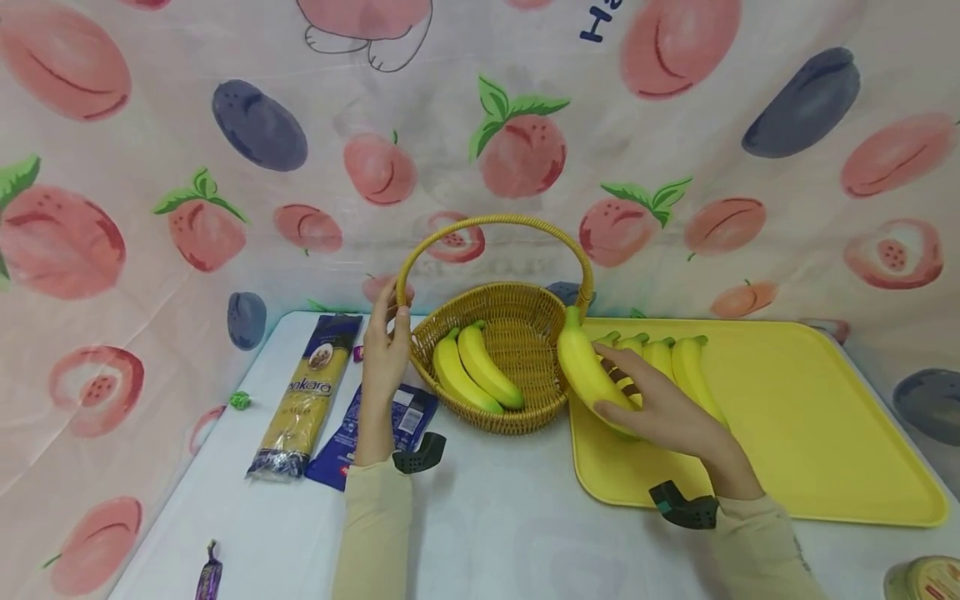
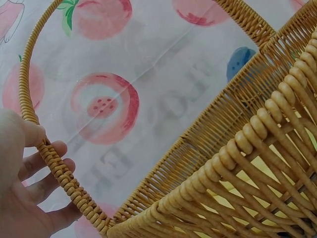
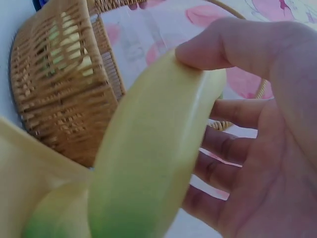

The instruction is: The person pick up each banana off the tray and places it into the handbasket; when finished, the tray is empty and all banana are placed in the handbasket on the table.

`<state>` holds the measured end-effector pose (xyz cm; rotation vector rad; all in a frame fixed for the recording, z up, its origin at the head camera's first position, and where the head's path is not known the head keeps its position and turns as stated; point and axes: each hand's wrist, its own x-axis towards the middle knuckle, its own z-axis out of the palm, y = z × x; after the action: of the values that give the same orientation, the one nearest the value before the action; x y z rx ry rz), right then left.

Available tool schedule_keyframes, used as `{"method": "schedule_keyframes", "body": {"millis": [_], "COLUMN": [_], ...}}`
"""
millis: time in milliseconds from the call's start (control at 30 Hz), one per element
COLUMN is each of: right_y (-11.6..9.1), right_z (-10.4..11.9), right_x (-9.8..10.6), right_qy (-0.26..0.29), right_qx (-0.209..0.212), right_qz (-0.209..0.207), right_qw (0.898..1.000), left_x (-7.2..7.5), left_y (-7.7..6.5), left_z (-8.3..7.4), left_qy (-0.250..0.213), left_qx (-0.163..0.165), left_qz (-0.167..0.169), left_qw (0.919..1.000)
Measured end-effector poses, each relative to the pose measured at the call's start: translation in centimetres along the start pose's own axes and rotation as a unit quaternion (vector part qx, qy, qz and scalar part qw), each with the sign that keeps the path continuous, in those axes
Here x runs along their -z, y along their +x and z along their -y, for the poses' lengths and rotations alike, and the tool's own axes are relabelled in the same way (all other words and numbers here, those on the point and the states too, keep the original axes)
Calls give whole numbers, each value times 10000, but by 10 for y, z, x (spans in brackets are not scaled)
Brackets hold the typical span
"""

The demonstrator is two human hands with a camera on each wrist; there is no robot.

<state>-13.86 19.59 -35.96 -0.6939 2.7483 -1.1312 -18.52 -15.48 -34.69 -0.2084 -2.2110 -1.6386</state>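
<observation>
A wicker basket (image 1: pixel 536 337) with a tall arched handle (image 1: pixel 495 220) stands at the back of the table. Two bananas (image 1: pixel 480 371) lie inside it, toward its left side. My left hand (image 1: pixel 385 354) grips the lower left end of the handle, thumb on the near side and fingers behind, as the left wrist view shows. In my right hand (image 1: pixel 660 404) is another banana (image 1: pixel 581 358), held nearly upright between thumb and fingers. It overlaps the basket's right rim in the head view. Several more bananas (image 1: pixel 693 367) lie side by side on the yellow tray (image 1: pixel 810 417), partly hidden behind that hand.
Left of the basket lie a yellow pasta packet (image 1: pixel 303 400) and a dark blue pouch (image 1: pixel 341 446). A small green ball (image 1: pixel 240 400) sits near the left edge, a purple-wrapped sweet (image 1: pixel 209 575) nearer the front. A lidded jar (image 1: pixel 933 579) stands at front right. Fruit-print cloth (image 1: pixel 450 100) hangs behind.
</observation>
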Motion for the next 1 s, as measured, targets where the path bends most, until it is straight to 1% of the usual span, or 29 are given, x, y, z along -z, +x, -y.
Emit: {"method": "schedule_keyframes", "body": {"millis": [200,367,467,600,767,1000], "right_y": [10,24,34,47,63,84], "right_z": [9,14,16,18,22,28], "right_x": [-5,-9,-12,-13,-13,-14], "right_qy": [-34,136,183,138,45,-111], "right_qx": [-15,-9,-127,-252,-319,-463], "right_qz": [-164,-164,-98,-49,62,272], "right_qw": [9999,9998,9997,9996,9995,9985], "left_x": [0,0,-1,-2,-3,-3], "left_y": [1,2,4,8,8,8], "left_z": [-1,4,17,35,38,39], "left_qy": [-20,-31,-64,7,64,79], "left_qx": [-37,-53,-38,-60,-172,-119], "left_qz": [47,44,-5,-87,-153,-156], "left_qw": [10000,10000,10000,9999,9997,9998]}}
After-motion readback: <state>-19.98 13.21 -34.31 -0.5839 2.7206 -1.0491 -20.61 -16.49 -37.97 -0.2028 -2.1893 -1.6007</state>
